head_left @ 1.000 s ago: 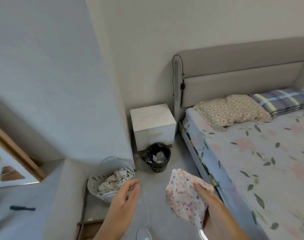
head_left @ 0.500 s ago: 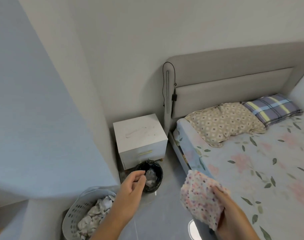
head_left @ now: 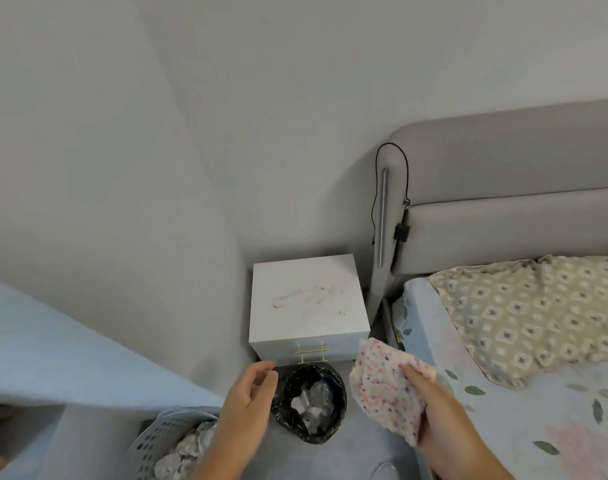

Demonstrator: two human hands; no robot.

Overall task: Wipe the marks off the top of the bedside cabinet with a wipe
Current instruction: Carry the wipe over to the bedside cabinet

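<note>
**Approach to cabinet; wiping not yet begun**

A white bedside cabinet (head_left: 309,299) is seen standing in the corner between the wall and the bed (head_left: 503,393), hard against the grey headboard (head_left: 503,188). Its top is bare apart from the marks (head_left: 309,299): a faint pinkish-grey smear across the middle, with small dark specks scattered toward the right side. No part of the top appears to have been cleaned.

A speckled pink-and-white wipe (head_left: 389,389) is held in the right hand (head_left: 444,420), the fingers closed round its lower right edge, the thumb laid over the front. The wipe hangs in the air in front of the cabinet's right front corner; contact with the top is not made. The left hand (head_left: 247,400) is carried empty, fingers loosely curled and apart, in front of the cabinet's lower left corner.

A bin lined in black (head_left: 309,403), holding crumpled paper, stands on the floor directly before the drawer front. A perforated laundry basket (head_left: 164,441) is partly visible at lower left.

Judgement: the step in hand is the approach. The next move calls for the wipe to be carried forward above the bin, laid flat on the top, and drawn across the smear with pressure. The specks at right may need separate passes. The bin may hinder standing close.
</note>
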